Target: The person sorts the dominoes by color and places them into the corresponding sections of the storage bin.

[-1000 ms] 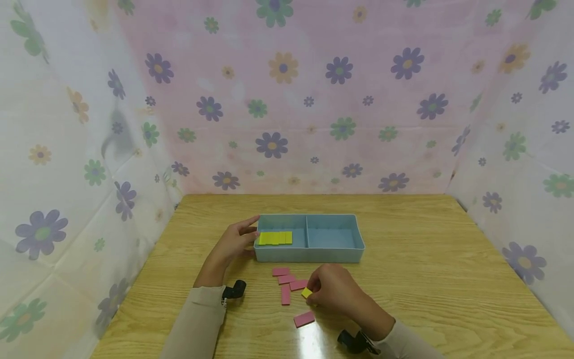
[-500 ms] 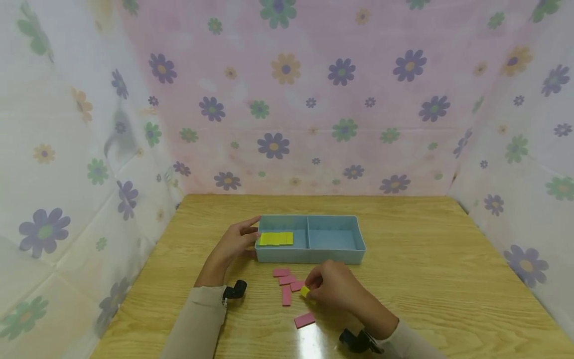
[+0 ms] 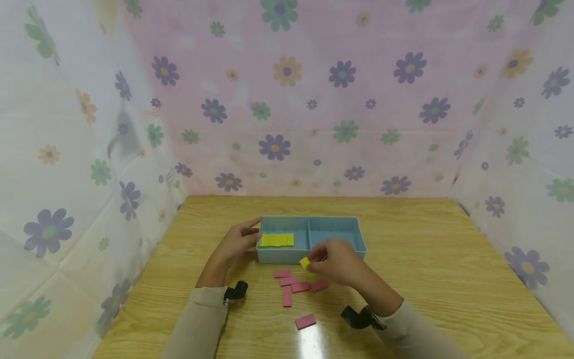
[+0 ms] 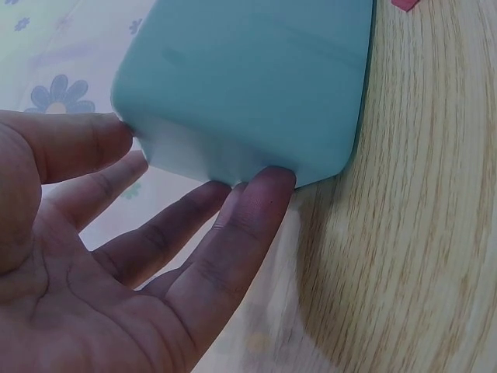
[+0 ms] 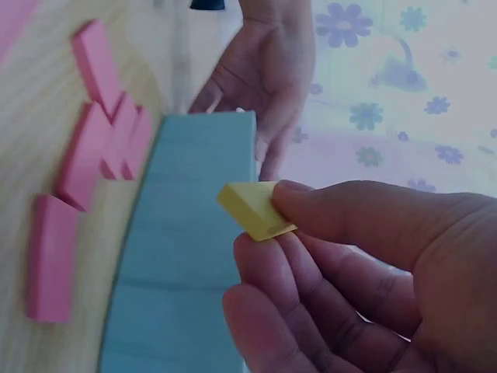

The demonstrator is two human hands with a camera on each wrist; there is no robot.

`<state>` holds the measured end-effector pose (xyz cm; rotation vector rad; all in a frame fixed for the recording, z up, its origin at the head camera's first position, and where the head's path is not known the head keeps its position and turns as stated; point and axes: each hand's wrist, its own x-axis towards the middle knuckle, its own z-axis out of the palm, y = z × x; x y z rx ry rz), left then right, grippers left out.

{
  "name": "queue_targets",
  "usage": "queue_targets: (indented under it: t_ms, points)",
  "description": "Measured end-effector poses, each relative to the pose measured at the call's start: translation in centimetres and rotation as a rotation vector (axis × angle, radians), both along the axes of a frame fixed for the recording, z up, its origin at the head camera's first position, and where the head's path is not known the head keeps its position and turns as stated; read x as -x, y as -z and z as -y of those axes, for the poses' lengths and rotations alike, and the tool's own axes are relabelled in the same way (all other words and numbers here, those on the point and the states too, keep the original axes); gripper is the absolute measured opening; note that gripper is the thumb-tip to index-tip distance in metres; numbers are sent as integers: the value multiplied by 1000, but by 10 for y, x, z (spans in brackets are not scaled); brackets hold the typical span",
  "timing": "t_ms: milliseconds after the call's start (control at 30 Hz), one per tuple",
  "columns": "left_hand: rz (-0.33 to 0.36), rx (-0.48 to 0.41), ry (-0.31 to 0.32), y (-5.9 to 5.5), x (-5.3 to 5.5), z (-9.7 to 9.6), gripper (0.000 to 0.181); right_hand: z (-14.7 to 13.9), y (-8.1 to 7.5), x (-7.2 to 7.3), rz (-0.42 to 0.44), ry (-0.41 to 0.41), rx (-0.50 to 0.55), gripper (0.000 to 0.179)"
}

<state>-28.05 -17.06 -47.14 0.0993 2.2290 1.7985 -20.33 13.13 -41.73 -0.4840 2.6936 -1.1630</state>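
My right hand [image 3: 338,262] pinches a yellow rectangular block [image 5: 256,208] between thumb and fingertips, raised in front of the near wall of a blue two-compartment box [image 3: 291,257]. In the right wrist view the block lies across the fingertips with the thumb on top. My left hand [image 3: 233,247] is at the box's left end, its extended fingertips touching the end wall in the left wrist view. A row of yellow blocks [image 3: 277,240] lies along the near side of the left compartment. The right compartment is partly hidden by my right hand.
Several pink blocks [image 3: 301,287] lie on the wooden table [image 3: 426,254] in front of the box, some touching or overlapping. A single pink block [image 3: 306,321] sits nearer to me. Flowered cloth [image 3: 309,149] encloses the table at the back and sides.
My right hand has lifted the yellow block off the table area and moved it toward the box, uncovering another pink block. The left hand and box have stayed in place.
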Motion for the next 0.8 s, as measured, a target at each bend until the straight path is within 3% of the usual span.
queue_targets:
  t_ms: [233, 800]
  points:
    - [-3, -7, 0, 0, 1, 0, 56, 1, -10, 17, 16, 54, 28, 11]
    - [-9, -8, -7, 0, -1, 0, 57, 6, -24, 51, 183, 115, 221, 21]
